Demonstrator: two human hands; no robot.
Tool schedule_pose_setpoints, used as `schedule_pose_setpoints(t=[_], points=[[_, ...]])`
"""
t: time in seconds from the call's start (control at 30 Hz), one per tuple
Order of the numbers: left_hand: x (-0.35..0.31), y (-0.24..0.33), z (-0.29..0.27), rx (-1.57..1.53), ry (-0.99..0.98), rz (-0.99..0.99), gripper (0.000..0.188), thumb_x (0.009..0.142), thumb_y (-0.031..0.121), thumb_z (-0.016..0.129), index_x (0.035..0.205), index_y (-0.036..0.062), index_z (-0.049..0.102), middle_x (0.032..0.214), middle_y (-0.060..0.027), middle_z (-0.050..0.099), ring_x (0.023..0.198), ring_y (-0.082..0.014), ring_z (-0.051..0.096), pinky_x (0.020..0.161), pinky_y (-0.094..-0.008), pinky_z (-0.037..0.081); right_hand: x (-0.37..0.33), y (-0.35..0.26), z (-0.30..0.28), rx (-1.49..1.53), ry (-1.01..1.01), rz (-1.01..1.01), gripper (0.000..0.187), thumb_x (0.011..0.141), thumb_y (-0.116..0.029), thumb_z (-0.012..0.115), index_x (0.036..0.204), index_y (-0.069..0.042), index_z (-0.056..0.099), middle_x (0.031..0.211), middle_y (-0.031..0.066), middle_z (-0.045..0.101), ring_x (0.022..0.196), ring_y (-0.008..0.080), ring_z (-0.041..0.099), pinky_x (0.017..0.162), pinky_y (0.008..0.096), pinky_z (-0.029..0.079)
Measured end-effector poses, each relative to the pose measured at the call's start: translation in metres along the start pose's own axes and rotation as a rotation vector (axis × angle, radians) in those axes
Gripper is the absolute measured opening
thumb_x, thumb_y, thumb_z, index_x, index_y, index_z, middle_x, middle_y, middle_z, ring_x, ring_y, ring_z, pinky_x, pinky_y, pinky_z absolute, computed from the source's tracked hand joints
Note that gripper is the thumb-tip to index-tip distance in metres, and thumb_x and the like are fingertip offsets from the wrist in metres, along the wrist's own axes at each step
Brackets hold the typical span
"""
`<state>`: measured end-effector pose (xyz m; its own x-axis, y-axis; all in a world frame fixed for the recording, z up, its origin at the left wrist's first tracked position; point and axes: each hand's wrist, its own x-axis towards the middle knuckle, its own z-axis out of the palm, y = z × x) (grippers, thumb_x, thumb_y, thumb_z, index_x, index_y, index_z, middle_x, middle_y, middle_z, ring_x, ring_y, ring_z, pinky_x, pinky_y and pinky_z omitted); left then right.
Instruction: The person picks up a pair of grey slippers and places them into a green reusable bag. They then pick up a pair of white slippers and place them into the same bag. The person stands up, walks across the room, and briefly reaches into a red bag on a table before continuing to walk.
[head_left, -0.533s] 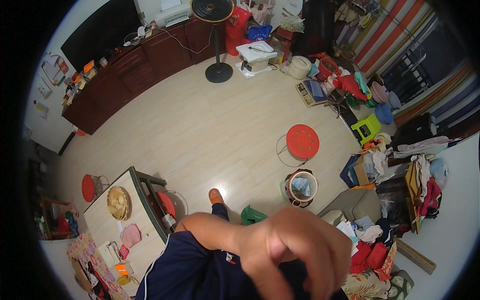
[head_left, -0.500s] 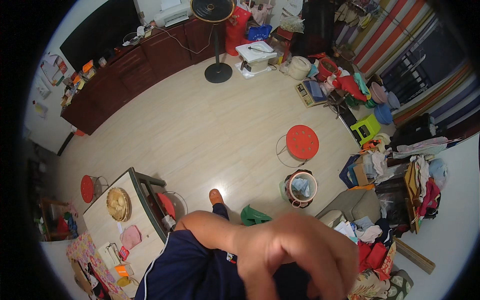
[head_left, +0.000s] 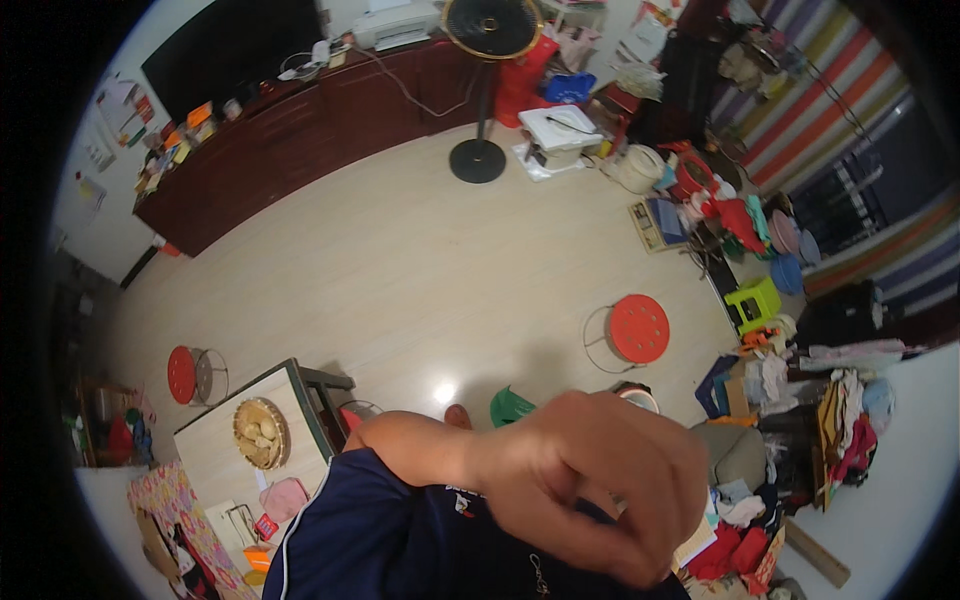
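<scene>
My left hand [head_left: 600, 480] is raised close in front of me, its forearm coming from the dark blue short sleeve [head_left: 350, 530] on the left. Its fingers curl round toward the thumb and the tips come together at the lower right. Whether anything small is pinched there is hidden and slightly blurred. Beyond the hand, a green plastic object [head_left: 510, 406] and a round bin [head_left: 640, 399], mostly covered by the hand, are on the floor. My right hand does not show.
A table [head_left: 310, 420] with a basket [head_left: 260, 434] stands at left. Red stools [head_left: 640, 328] stand on the pale floor [head_left: 420, 250]. A pedestal fan [head_left: 478, 160] and long cabinet [head_left: 330, 120] are at the far side. Clothes and household items [head_left: 750, 390] crowd the right.
The view has shifted, so the room sits lower and further right in it. My left hand stays raised, its fingers now curled closer together, and the bin is more covered.
</scene>
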<state>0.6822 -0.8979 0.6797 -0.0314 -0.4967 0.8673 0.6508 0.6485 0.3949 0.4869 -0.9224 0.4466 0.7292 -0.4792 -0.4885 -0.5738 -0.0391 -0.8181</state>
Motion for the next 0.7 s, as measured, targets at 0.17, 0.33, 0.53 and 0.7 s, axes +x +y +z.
schedule_pose_setpoints(t=[0.17, 0.33, 0.53, 0.7], points=[[0.012, 0.025, -0.024, 0.727, -0.235, 0.168, 0.015, 0.082, 0.011, 0.057, 0.083, -0.0034, 0.060, 0.083, -0.0118, 0.059, 0.065, -0.0189, 0.055, 0.052, -0.0269, 0.043, 0.049, -0.017, 0.013, 0.000, -0.050, 0.138, 0.026, 0.086, -0.030, 0.059, 0.094, -0.005, 0.054, 0.083, 0.0094, 0.061, 0.070, 0.0209, 0.058, 0.062, 0.0335, 0.045], [0.019, 0.026, -0.053, 1.012, -0.037, 0.359, 0.010, 0.078, 0.008, 0.062, 0.073, -0.0009, 0.061, 0.083, -0.0112, 0.062, 0.062, -0.0163, 0.056, 0.050, -0.0229, 0.042, 0.099, -0.052, -0.004, -0.054, -0.237, -0.069, 0.027, 0.088, -0.029, 0.056, 0.093, -0.003, 0.053, 0.083, 0.0111, 0.060, 0.071, 0.0225, 0.057, 0.064, 0.0327, 0.044], [0.054, 0.049, -0.089, 1.374, 0.126, -0.007, 0.013, 0.069, 0.011, 0.069, 0.076, 0.0005, 0.068, 0.080, -0.0076, 0.066, 0.059, -0.0122, 0.056, 0.050, -0.0225, 0.043, 0.172, -0.084, -0.059, -0.146, -0.371, -0.209, 0.033, 0.088, -0.034, 0.054, 0.092, -0.002, 0.051, 0.087, 0.0151, 0.059, 0.079, 0.0277, 0.059, 0.068, 0.0354, 0.044], [0.094, 0.013, -0.139, 1.486, 0.001, 0.064, 0.016, 0.072, 0.017, 0.066, 0.074, 0.0011, 0.069, 0.078, -0.0059, 0.067, 0.059, -0.0135, 0.058, 0.049, -0.0232, 0.045, 0.225, -0.104, -0.113, -0.199, -0.421, -0.299, 0.033, 0.085, -0.033, 0.055, 0.093, -0.001, 0.053, 0.085, 0.0193, 0.060, 0.080, 0.0346, 0.059, 0.069, 0.0384, 0.045]])
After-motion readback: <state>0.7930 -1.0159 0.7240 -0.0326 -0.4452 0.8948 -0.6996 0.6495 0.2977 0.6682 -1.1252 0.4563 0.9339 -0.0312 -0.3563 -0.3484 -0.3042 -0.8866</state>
